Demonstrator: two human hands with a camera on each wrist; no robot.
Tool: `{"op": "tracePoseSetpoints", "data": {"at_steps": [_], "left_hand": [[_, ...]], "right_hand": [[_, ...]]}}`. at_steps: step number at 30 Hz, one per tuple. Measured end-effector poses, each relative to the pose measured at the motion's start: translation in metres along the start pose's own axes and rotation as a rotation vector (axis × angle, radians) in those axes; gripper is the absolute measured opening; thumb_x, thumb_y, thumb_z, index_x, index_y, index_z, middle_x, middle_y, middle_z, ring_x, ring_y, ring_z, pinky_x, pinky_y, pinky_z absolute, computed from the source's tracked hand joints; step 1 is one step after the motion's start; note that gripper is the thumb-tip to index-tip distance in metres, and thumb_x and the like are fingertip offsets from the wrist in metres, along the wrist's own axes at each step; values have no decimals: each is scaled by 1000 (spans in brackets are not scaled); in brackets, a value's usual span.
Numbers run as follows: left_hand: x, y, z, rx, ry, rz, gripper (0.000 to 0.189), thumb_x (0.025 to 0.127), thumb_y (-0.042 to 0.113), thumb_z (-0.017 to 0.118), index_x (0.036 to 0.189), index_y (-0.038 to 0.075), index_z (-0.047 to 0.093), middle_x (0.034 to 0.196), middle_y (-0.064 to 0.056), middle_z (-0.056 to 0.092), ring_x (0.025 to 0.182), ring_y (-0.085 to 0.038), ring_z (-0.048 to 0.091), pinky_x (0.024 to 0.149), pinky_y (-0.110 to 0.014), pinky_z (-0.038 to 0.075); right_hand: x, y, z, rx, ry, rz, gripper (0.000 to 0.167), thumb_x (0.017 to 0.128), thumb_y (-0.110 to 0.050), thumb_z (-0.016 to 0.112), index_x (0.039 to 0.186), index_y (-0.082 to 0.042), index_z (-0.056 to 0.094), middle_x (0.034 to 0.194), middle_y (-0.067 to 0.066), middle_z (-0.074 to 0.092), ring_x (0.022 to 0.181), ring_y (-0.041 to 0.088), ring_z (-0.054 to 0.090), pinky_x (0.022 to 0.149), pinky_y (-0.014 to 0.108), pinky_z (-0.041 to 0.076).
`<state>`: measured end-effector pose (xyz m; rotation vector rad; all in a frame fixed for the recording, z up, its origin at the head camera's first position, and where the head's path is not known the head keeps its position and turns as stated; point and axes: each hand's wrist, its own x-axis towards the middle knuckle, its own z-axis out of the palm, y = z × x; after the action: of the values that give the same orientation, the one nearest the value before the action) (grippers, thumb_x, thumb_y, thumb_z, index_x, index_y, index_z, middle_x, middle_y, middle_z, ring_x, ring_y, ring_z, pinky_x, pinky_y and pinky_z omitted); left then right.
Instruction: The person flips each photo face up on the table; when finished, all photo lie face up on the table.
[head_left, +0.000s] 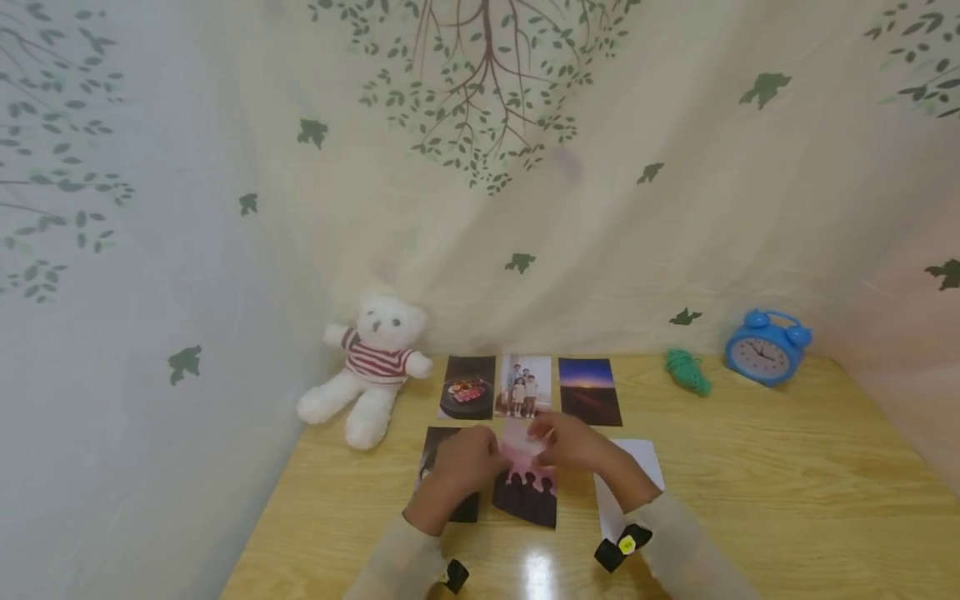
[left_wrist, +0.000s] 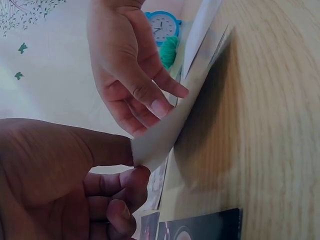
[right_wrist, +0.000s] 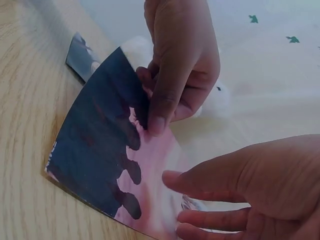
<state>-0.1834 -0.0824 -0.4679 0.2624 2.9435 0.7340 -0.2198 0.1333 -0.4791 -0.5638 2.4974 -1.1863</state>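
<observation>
A pink photo print with dark silhouettes of people is tilted up off the table, slightly bowed. My left hand pinches it near one edge between thumb and fingers. Beside its other edge is my right hand, thumb and fingers spread and loosely bent; in the right wrist view the thumb is by the pink part, and contact is unclear. Partly hidden under my left forearm lies another dark print. Above are a food photo, a family photo and a sunset photo in a row.
White paper lies beneath my right wrist. A white teddy bear in a striped shirt sits at the back left. Green yarn and a blue alarm clock stand back right. A leaf-patterned curtain bounds the wooden table.
</observation>
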Motion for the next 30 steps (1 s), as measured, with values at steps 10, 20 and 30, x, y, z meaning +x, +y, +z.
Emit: {"op": "tracePoseSetpoints", "data": {"at_steps": [10,20,30], "left_hand": [[3,-6,16,250,60,-4,39,79,36,83,60,15,57,61,-3,63,53,-20,58,48,-42,46],[-5,8,10,293,93,6,37,80,37,89,73,11,64,67,-4,67,59,-21,62,52,-40,50],[1,29,29,347,68,384,62,94,57,72,140,17,64,148,-9,61,139,-31,57,113,-47,51]], "right_hand": [[-3,-1,13,-245,44,-118,46,65,7,90,106,-2,71,108,13,67,100,25,61,94,44,54],[-7,-10,6,-175,34,-60,42,77,0,87,116,-2,72,120,17,69,106,30,65,93,46,57],[-43,7,-36,-302,162,-51,68,86,-26,87,141,3,60,153,34,51,147,62,37,117,75,34]]}}
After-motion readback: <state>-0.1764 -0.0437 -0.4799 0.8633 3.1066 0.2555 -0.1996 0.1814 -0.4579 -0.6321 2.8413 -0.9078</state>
